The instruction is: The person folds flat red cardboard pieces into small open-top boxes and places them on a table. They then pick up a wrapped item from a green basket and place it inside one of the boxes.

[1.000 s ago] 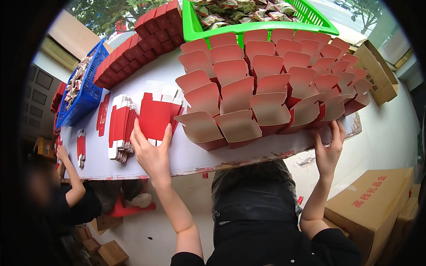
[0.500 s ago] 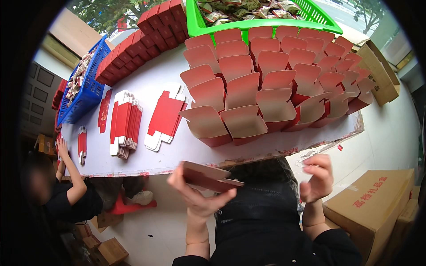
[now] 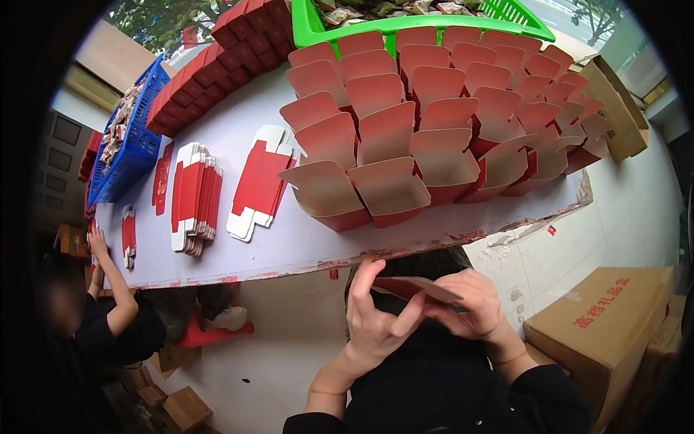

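Observation:
A red cardboard box (image 3: 418, 288) is between my two hands, just off the table's front edge and over my lap. My left hand (image 3: 376, 311) grips its left side, with the thumb below and a finger raised at the far corner. My right hand (image 3: 468, 304) closes on the right end, fingers bent over it. Much of the box is hidden by the fingers. Beyond it, rows of open-topped red boxes (image 3: 390, 195) stand with their lids up. Left of them lie a small stack of flat red-and-white box blanks (image 3: 256, 188) and a thicker stack (image 3: 195, 195).
A green basket (image 3: 412, 25) of wrapped packets stands at the back, a blue basket (image 3: 130, 145) at the far left. Closed red boxes (image 3: 210, 76) are stacked between them. Another person's arm (image 3: 116, 282) reaches the table's left end. A large carton (image 3: 600, 325) stands at my right.
My right hand has come in from the right and taken hold of the box's right end. My left hand has shifted right with the box. The view has tilted slightly.

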### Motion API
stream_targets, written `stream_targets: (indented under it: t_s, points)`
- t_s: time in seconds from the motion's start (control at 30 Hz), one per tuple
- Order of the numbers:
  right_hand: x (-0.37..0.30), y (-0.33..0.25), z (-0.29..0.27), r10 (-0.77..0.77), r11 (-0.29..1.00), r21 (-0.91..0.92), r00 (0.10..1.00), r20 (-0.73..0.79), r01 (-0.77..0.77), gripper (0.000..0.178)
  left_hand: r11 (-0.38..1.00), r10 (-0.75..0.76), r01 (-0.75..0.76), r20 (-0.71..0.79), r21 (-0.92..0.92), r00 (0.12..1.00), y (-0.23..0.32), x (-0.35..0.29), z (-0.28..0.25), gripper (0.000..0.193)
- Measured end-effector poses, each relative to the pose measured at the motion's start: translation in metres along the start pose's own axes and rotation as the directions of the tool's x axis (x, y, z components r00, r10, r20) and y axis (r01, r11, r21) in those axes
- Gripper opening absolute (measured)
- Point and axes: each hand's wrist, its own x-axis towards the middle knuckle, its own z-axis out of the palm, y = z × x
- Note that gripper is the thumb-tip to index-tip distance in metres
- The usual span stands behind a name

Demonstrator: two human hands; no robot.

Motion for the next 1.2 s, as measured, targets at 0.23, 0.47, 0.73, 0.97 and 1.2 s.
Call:
stream_targets:
  t_s: [0.23,0.47,0.73,0.97,1.2]
  points:
    - [0.0,0.0,-0.003,-0.09,0.993,-0.069,0.995,0.039,0.092,0.038,0.994,0.007,-0.002,-0.049,0.111,0.999,0.004,0.01,0.0,0.039]
    - [0.001,0.001,-0.003,-0.08,0.996,-0.029,0.994,0.068,0.082,0.027,0.971,-0.097,0.094,0.0,0.218,0.995,0.005,0.003,0.0,0.033]
    - [-0.018,0.008,0.015,0.106,0.931,0.364,0.98,-0.17,-0.038,0.041,0.999,0.003,-0.005,-0.078,-0.033,0.997,0.0,0.013,0.0,0.08]
    - [-0.015,0.01,0.013,0.189,0.942,0.301,0.976,-0.107,-0.149,0.047,0.992,-0.03,0.027,-0.022,-0.127,0.999,0.002,0.011,-0.005,0.082]
    - [-0.004,0.005,0.013,0.22,0.951,0.229,0.975,-0.023,-0.209,0.032,0.995,0.009,-0.013,-0.05,-0.1,0.999,0.0,0.014,-0.001,0.073]
